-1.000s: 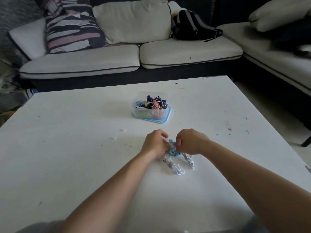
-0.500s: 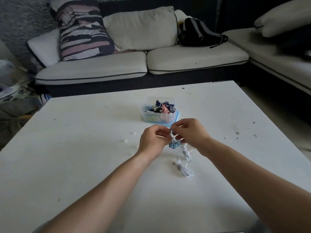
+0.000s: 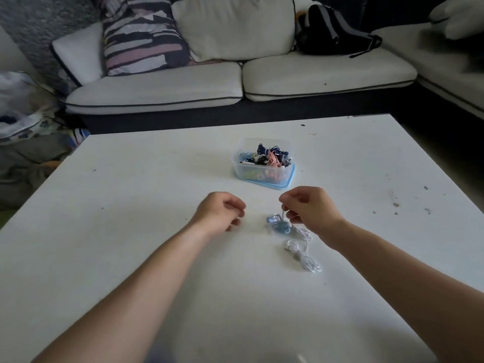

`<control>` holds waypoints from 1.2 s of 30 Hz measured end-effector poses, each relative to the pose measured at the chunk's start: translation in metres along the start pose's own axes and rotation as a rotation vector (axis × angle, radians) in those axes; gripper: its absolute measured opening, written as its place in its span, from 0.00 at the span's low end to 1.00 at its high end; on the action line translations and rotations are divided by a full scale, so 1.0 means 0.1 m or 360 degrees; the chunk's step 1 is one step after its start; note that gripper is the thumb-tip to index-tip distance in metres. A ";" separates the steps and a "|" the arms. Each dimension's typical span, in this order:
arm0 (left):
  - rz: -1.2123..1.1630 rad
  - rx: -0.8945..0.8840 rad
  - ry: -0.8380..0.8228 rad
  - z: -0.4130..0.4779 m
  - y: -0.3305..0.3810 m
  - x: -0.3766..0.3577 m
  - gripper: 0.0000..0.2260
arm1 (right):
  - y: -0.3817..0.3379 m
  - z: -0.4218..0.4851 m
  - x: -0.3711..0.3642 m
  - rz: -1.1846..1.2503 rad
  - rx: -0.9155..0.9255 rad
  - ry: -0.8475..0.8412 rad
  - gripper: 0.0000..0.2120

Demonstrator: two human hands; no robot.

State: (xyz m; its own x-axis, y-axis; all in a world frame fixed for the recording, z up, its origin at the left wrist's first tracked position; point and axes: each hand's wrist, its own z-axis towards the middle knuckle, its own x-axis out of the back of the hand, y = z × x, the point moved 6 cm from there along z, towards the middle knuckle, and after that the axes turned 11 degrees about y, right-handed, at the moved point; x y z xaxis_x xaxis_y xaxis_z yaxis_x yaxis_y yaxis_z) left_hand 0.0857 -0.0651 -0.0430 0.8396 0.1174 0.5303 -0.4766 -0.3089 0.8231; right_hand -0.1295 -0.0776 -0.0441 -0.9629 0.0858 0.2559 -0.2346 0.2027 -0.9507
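hands: 2, both raised over mid-desk
left hand (image 3: 222,210): fingers curled in; can't tell if it holds anything
right hand (image 3: 306,205): thumb and fingers pinch a thin white strand running down to the blue bundle
blue bundle (image 3: 281,226): 1, on desk (image 3: 131,205), just under right hand
white cord (image 3: 301,255): 1 tangle, toward near edge, touching bundle
container (image 3: 262,174): 1, full of cords, toward far edge, on 1 blue lid (image 3: 288,183)
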 end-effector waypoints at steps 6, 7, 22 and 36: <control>0.0374 -0.0125 0.0266 0.34 -0.20 0.41 0.10 | -0.12 0.06 -0.07 0.0225 0.0144 0.0027 0.09; 0.0414 -0.0142 0.0264 0.36 -0.22 0.41 0.10 | -0.12 0.06 -0.09 0.0316 0.0105 -0.0001 0.09; 0.0964 -0.0462 0.0078 0.39 -0.36 0.02 0.08 | -0.06 0.00 -0.22 0.0141 0.0081 -0.0169 0.13; 0.0307 -0.0325 0.0154 0.22 -0.01 0.11 0.07 | 0.02 -0.01 -0.28 0.0364 -0.0242 -0.0472 0.10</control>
State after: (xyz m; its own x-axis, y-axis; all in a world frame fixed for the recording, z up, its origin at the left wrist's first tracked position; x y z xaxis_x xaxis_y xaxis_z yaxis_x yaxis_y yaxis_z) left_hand 0.1012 -0.0848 -0.0422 0.7045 0.1678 0.6896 -0.6756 -0.1388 0.7241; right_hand -0.1024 -0.0786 -0.0526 -0.9899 -0.1354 -0.0423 -0.0087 0.3550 -0.9348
